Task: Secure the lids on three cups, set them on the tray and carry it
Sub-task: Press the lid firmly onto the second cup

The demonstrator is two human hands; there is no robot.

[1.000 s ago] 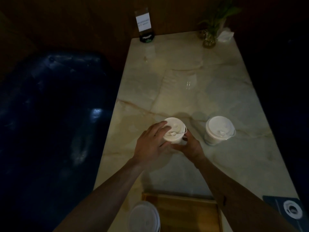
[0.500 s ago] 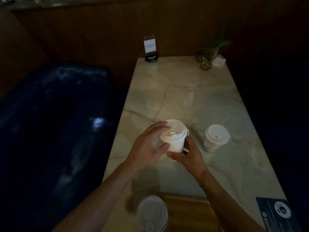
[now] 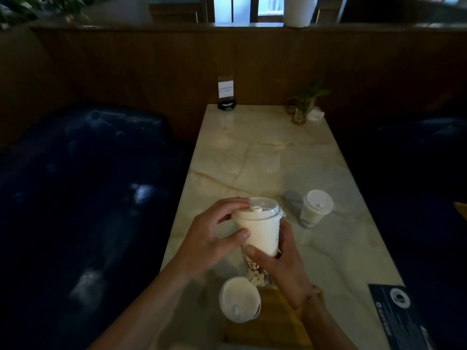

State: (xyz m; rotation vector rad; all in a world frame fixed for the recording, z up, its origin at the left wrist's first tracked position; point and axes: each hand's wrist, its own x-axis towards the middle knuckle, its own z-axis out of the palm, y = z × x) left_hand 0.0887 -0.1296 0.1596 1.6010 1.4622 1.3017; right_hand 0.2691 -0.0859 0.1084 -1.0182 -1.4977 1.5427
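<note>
Above table (image 3: 290, 152), cup (image 3: 260, 231) now raised by both hands.

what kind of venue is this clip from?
Probably a café or restaurant booth: white lidded takeaway cups on a long marble-look table, a dark padded bench seat, and a small upright table sign.

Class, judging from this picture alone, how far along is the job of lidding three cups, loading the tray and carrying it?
Done: one lidded cup stands on the wooden tray. In hand: the second cup, lid on, is held above the table by the right hand while the left hand touches its lid. Left: the third cup, lidded, on the table, then carrying the tray.
</note>
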